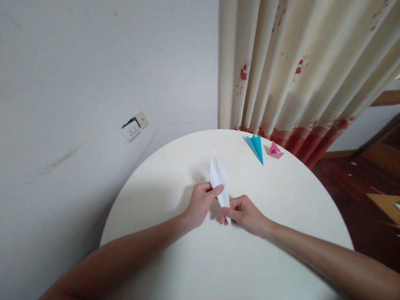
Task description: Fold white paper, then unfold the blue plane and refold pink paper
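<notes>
A narrow piece of folded white paper (pixel 220 175) is held above the table, its two pointed flaps at the far end and a tapered tip toward me. My left hand (pixel 203 201) pinches it around the middle, thumb on top and fingers underneath. Lower down, my right hand (pixel 242 213) grips the paper close to its near tip, the thumb lying across the upper face. Most of the fingers below the paper are hidden.
On the round white table (pixel 150 204), a blue paper plane (pixel 256 148) and a small pink folded paper piece (pixel 275 150) lie near the far right edge. A floral curtain (pixel 281 75) hangs behind. The wall at left carries a socket (pixel 131 131).
</notes>
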The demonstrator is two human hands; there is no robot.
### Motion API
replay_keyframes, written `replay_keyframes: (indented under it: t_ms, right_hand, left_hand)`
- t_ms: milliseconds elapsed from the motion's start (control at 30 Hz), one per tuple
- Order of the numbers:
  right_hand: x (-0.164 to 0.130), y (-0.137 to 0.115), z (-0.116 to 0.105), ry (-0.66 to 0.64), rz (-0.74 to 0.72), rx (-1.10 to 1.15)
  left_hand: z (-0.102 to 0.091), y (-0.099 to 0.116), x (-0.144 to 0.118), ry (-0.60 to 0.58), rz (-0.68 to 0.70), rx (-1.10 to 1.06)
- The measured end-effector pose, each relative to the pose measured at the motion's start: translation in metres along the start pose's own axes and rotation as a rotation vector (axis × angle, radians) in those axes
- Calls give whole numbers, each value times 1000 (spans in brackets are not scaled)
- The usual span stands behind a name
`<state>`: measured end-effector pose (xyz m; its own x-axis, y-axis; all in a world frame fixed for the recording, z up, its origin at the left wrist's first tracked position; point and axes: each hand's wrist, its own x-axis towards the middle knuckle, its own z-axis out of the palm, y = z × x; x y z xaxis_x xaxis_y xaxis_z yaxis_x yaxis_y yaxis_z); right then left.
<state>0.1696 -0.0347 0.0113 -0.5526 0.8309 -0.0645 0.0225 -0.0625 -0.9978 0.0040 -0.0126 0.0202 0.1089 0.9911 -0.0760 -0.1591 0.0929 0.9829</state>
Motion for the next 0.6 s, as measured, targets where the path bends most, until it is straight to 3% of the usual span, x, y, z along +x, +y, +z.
replay_keyframes:
  t_ms: [167,333,400,467,500,600]
  right_hand:
    - [-6,-5,1,-79,16,30]
    - [-9,-12,-10,-238,138,-77]
    - [-6,-17,-18,-125,121,-106]
    - [-2,-23,-23,142,-9,-81]
    - [0,-26,-24,209,-72,-55]
    - [4,-32,-23,286,-127,27]
  left_hand:
    - [-5,6,9,61,69,-51]
    - [-10,16,15,104,107,-147]
    - [-9,16,10,42,72,-85]
    - [-4,15,3,-87,23,19]
    - [-1,14,-2,-160,2,68]
    - [7,14,-12,-304,-60,168]
